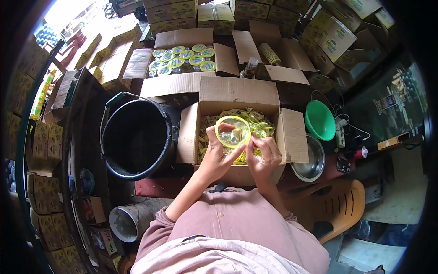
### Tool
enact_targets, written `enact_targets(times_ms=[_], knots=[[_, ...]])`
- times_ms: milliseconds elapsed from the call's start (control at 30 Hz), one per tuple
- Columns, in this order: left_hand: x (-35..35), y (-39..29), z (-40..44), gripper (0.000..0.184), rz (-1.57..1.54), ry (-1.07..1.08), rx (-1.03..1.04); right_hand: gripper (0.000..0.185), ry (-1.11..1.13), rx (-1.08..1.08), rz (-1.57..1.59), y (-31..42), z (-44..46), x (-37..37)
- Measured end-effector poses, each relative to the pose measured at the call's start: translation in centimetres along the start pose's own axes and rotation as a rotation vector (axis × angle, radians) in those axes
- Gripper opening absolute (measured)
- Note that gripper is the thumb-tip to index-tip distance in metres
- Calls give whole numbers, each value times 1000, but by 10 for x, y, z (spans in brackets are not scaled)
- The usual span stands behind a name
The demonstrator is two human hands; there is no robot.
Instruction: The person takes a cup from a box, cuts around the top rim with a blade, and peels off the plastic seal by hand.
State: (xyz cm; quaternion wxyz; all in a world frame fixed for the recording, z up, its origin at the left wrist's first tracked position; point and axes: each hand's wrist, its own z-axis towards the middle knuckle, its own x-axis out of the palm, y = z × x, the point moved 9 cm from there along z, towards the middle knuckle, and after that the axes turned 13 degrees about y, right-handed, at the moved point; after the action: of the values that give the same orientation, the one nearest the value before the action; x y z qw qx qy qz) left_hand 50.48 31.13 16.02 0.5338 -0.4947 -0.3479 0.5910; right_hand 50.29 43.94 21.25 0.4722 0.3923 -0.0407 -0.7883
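Observation:
A clear round plastic tub (233, 133) with a yellow band round its rim is held up in front of me. My left hand (216, 150) is closed round its left side, some fingers showing through the clear plastic. At the lower right of the rim, my right hand (263, 153) pinches the yellow edge with thumb and fingertips; whether a loose strip is between them I cannot make out. Just below both hands lies an open cardboard box (239, 95) filled with yellow strips (260, 129).
A black bucket (169, 150) stands on the left. To the right are a green bowl (320, 120) and a metal bowl (315, 160). Behind, one carton holds several yellow-rimmed tubs (186, 55); another holds a stack of yellow rings or lids (270, 55). A bottle (250, 68) stands between.

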Motion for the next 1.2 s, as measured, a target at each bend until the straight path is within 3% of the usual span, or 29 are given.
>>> enact_targets(times_ms=[267,500,700,800,867,1200], knots=[[8,4,-1,56,-23,87,-5,15,19,133,155,-23,-2,0],[5,7,-1,56,-80,66,-41,15,17,60,43,-12,-15,-9],[12,-6,-2,57,178,124,1,14,20,93,102,-18,-10,-7],[11,-1,-1,57,-17,109,-29,12,22,136,172,-24,-6,-9],[10,0,-2,58,30,105,-1,12,6,187,194,-29,-8,-9],[8,4,-3,58,71,82,-50,14,1,84,91,-14,-14,-10]])
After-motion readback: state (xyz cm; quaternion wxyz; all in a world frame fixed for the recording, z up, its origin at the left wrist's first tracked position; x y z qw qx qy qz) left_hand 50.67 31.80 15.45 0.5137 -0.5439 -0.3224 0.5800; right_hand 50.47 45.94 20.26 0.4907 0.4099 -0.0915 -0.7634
